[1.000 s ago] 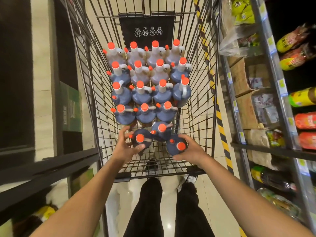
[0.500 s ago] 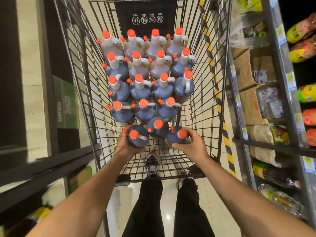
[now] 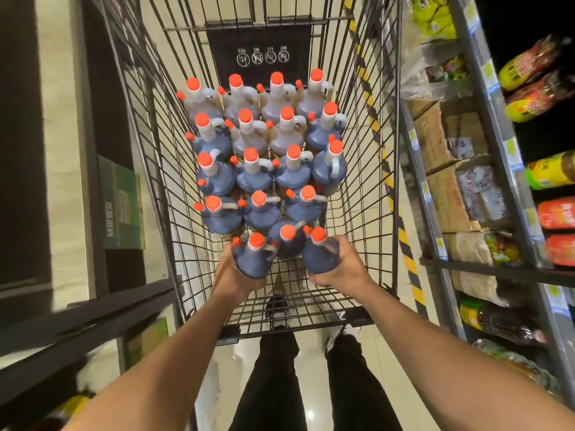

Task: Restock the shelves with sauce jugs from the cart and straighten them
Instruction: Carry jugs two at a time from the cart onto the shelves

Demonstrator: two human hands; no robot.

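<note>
A black wire cart [image 3: 367, 188] holds several dark sauce jugs with orange caps, packed in rows. My left hand [image 3: 231, 275] grips the body of one jug [image 3: 253, 259] at the near end, raised above the cart floor. My right hand [image 3: 345, 269] grips a second jug [image 3: 320, 255] beside it, also raised. A third jug [image 3: 287, 241] stands between and just behind the two held ones. The rest of the jugs [image 3: 264, 144] fill the cart up to its far end.
Store shelving [image 3: 485, 262] with bottles, packets and cardboard boxes runs along the right. On the left are a dark shelf edge [image 3: 87, 321] and a green carton [image 3: 123, 203]. Yellow-black floor tape [image 3: 404, 241] lies between cart and right shelves. My legs stand behind the cart.
Both hands closed round the two nearest jugs and lifted them off the cart floor toward me. The view tilted slightly.
</note>
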